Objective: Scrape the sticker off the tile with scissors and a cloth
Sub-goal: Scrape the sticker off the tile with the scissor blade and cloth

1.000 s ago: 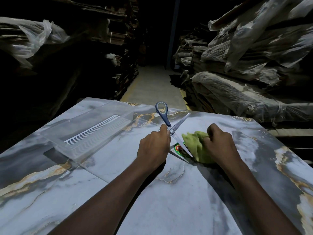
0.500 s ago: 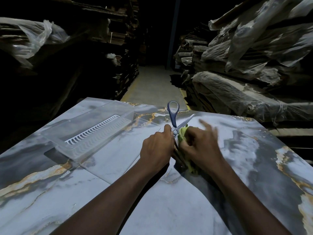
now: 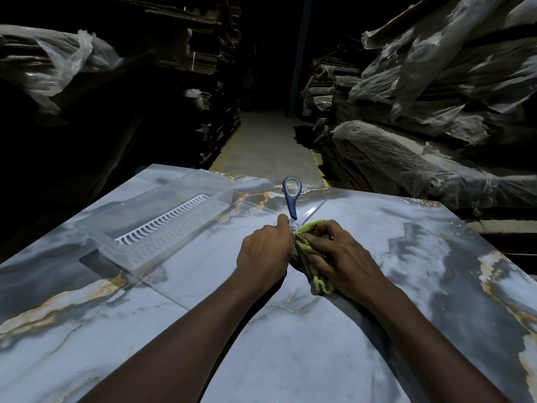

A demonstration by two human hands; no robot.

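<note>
My left hand (image 3: 266, 251) grips the blue-handled scissors (image 3: 291, 199), whose one handle loop stands up toward the far side and whose one blade points away to the right, low over the tile. My right hand (image 3: 340, 257) lies flat on a yellow-green cloth (image 3: 305, 242), pressing it onto the marbled grey-and-white tile (image 3: 290, 344) just right of the scissors. Both hands touch at the middle of the tile. The sticker is hidden under the cloth and my right hand.
A clear plastic tray (image 3: 162, 228) with a white slotted insert sits on the tile to the left. Plastic-wrapped stacks (image 3: 436, 141) rise on the right and dark shelving on the left. A concrete aisle (image 3: 267, 146) runs away beyond the tile's far edge.
My right hand slid the cloth left over the sticker, which showed a second ago, and now lies flat on it. The scissors tilted more upright.
</note>
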